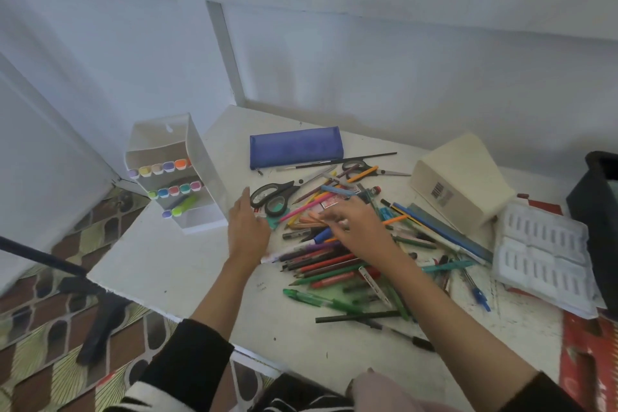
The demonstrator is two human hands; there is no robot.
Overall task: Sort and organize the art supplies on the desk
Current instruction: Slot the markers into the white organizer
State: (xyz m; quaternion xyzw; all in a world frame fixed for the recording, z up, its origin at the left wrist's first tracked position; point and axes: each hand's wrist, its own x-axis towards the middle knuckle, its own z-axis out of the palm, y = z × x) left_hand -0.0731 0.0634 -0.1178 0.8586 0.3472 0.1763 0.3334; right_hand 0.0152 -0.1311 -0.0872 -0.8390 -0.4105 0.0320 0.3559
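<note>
Pencils (326, 265) heaped under right hand (359, 227), seemingly pinching one; left hand (248, 227) flat

2 scissors (284, 191), 1 pouch (296, 147), 1 rack (204, 164) — 1 box (461, 177).

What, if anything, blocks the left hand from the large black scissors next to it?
Likely nothing, so yes: the left hand is open right beside the black scissors, whose handles lie uncovered.

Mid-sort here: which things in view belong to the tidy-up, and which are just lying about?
Part of the job: pile of pens and pencils; black scissors; marker organiser; blue pencil case; cream box, probably for storage.
Just lying about: white plastic tray; black bin at the right edge; dark object on the floor.
</note>
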